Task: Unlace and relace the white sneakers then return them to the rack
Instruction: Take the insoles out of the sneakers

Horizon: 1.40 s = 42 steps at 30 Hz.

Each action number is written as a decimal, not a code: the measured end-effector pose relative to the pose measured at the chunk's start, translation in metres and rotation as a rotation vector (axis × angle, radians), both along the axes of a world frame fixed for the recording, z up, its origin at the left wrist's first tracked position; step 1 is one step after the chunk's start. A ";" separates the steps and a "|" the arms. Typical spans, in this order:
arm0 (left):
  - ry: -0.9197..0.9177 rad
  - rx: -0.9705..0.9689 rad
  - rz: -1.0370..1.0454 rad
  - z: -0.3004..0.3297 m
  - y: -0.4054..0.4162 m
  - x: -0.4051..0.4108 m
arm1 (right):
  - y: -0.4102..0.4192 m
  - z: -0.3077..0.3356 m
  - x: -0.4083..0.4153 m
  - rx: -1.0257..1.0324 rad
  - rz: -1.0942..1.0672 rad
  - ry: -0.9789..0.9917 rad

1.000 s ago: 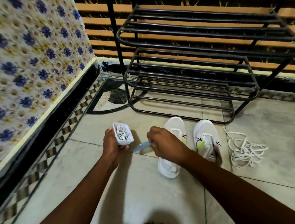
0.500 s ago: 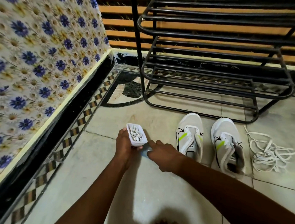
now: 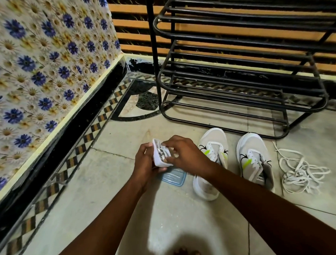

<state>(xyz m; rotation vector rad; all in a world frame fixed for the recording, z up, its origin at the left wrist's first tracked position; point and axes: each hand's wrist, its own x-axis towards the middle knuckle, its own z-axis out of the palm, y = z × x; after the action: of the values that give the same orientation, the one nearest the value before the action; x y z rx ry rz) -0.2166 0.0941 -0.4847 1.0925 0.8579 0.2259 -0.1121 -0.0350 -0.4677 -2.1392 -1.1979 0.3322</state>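
1. Since half a second ago: right hand [image 3: 183,155] has left the blue lid [image 3: 173,176], which now lies flat on the floor, and come up over the small white container [image 3: 160,156]. Camera view shifted a bit too.
2. Grip state: left hand [image 3: 145,165] curled round the container from the left and below, tilting its mouth toward me. Right fingers bent into the opening; I can't tell whether they've actually pinched anything inside.
3. Contents look like coiled white laces, but it's too small to be sure.
4. Task things: both white sneakers [image 3: 212,162] sit unlaced on the floor just in front of the black rack [image 3: 241,103], toes toward it. Loose lace pile [image 3: 300,173] lies right of the right-hand shoe.
5. Handling, my read: laces are light, limp and tangle easily, so I'd take one by its tip and draw it out slowly, not grab a bunch.
6. Container is light, thin plastic; I'd hold it firmly or the pull will drag it.
7. Sneakers: light, soft uppers. I'd hold at the heel collar or the eyelet row and pin the tongue while threading.
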 end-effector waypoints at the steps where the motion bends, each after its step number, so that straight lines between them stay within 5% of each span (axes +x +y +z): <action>1: -0.004 -0.008 -0.017 0.003 -0.003 0.001 | 0.001 0.002 0.000 -0.014 0.042 -0.016; 11: 0.010 -0.031 -0.088 0.012 -0.018 0.010 | 0.005 0.001 0.015 -0.001 -0.068 0.000; 22: 0.063 0.002 0.009 0.003 -0.001 0.008 | 0.020 -0.029 0.053 -0.024 -0.595 0.237; 26: 0.070 0.013 0.014 0.002 0.003 0.011 | 0.022 -0.067 0.077 -0.052 -0.555 0.379; 29: 0.055 0.009 0.032 0.003 0.002 0.017 | 0.015 -0.038 0.058 -0.047 -0.538 0.400; 34: 0.055 0.024 0.017 0.011 -0.003 0.022 | 0.002 -0.024 0.032 -0.100 -0.409 0.025; 38: 0.083 0.037 -0.003 0.011 -0.007 0.024 | 0.010 -0.026 0.033 -0.182 -0.259 0.193; 42: 0.107 0.078 -0.038 0.012 -0.007 0.022 | 0.023 -0.027 0.039 -0.222 -0.373 0.218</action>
<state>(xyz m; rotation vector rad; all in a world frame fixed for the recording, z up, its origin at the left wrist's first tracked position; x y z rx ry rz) -0.1947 0.0867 -0.4724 1.2015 0.9286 0.1717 -0.0728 -0.0120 -0.4943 -2.3874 -0.6472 0.5331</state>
